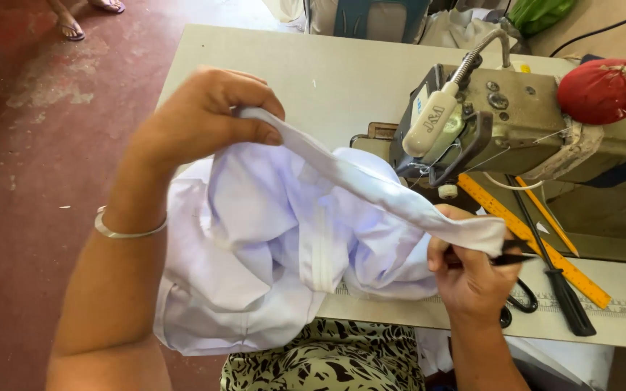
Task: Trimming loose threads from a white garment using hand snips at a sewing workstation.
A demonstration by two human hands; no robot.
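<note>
A white garment (269,239) is bunched on the table's front edge and spills over my lap. A long white band of it (371,185) is stretched between my hands. My left hand (201,116) pinches the band's upper left end, raised above the cloth. My right hand (472,275) grips the band's lower right end together with black-handled scissors (519,297), whose loops hang below my fingers. A thin bangle (128,232) circles my left wrist.
An old grey sewing machine (516,123) stands at the right with a flexible lamp and a red pincushion (603,90) on top. An orange ruler (537,242) and a black screwdriver (563,289) lie beside it on the beige table (313,72). Someone's sandalled feet (74,25) stand on the red floor, far left.
</note>
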